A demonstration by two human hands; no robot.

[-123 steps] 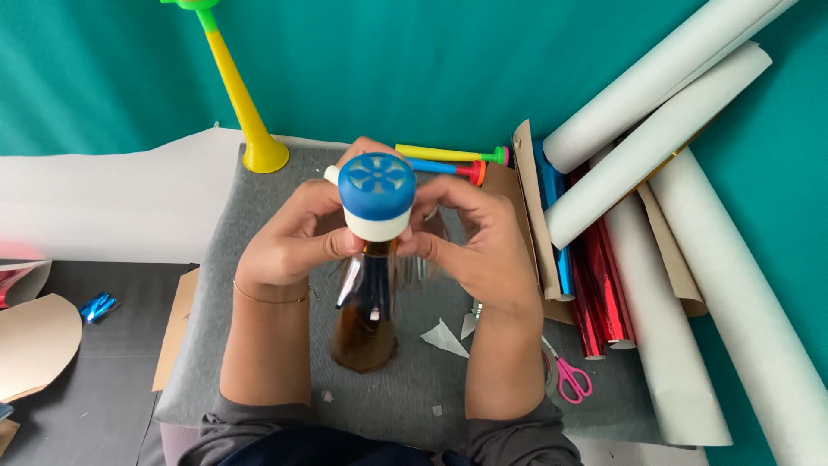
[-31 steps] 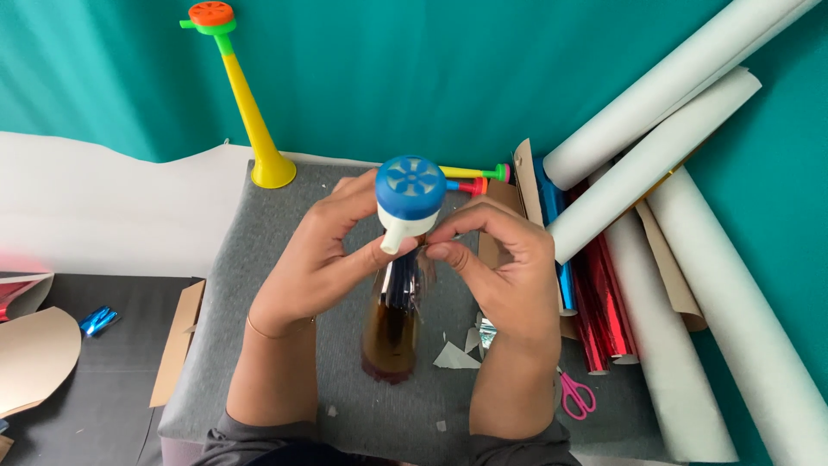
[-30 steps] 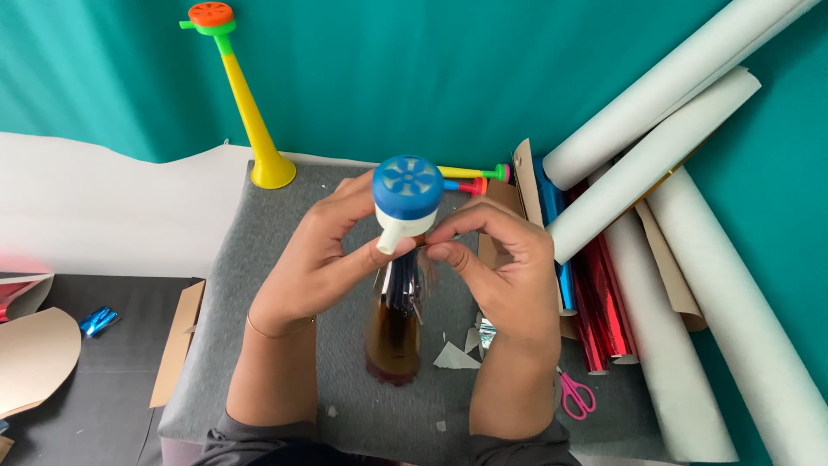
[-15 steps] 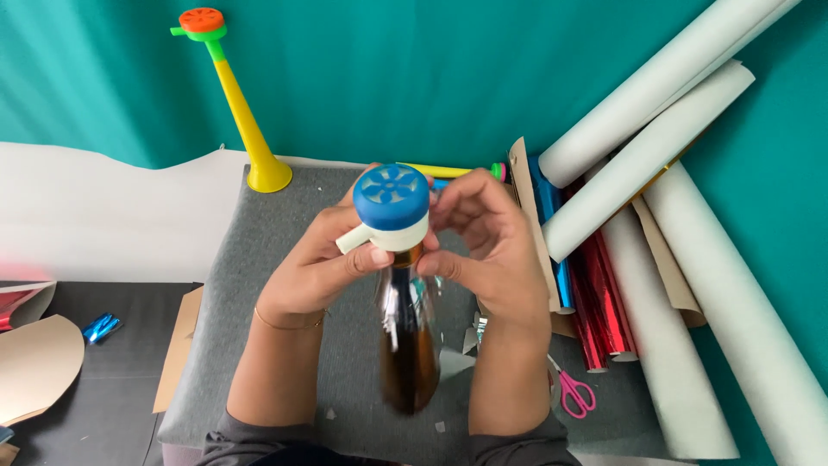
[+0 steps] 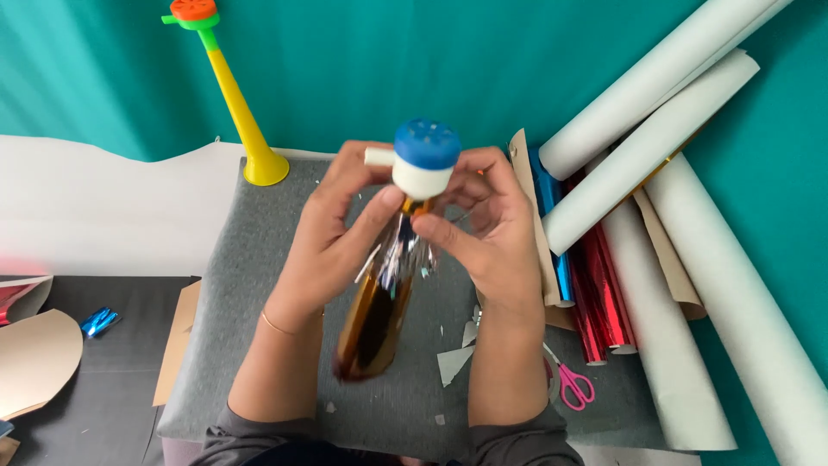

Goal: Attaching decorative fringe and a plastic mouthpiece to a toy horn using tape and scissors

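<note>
Holding a horn (image 5: 388, 285) up over the grey mat (image 5: 250, 285), both hands are working close together at its top end. The horn is pointing toward the camera, tilted, its glossy amber tube running down and left toward the person's lap, its lower end blurred. At its top is sitting a white collar with a blue cap (image 5: 426, 143) and a short white stub sticking out to the left. The left hand (image 5: 332, 237) is wrapping the upper tube from the left, thumb lying across the silvery fringe (image 5: 404, 252) just below the collar. The right hand (image 5: 485, 226) is closing in from the right, thumb and forefinger pinching at the fringe and neck, the other fingers curling behind the cap. Both hands are clamped on the horn, fingertips nearly meeting. A thin bangle (image 5: 280, 324) is showing on the left wrist. Standing upright at the mat's far left corner is a yellow horn (image 5: 237, 99) with a green and orange top. Lying to the right are white paper rolls (image 5: 655, 121), with red foil (image 5: 604, 293) and blue foil (image 5: 548, 194) rolls tucked beside them. Pink scissors (image 5: 571, 384) are lying near the right forearm, and paper scraps (image 5: 454, 361) are scattered on the mat between the arms. Brown card (image 5: 34, 358) is lying at the far left.
</note>
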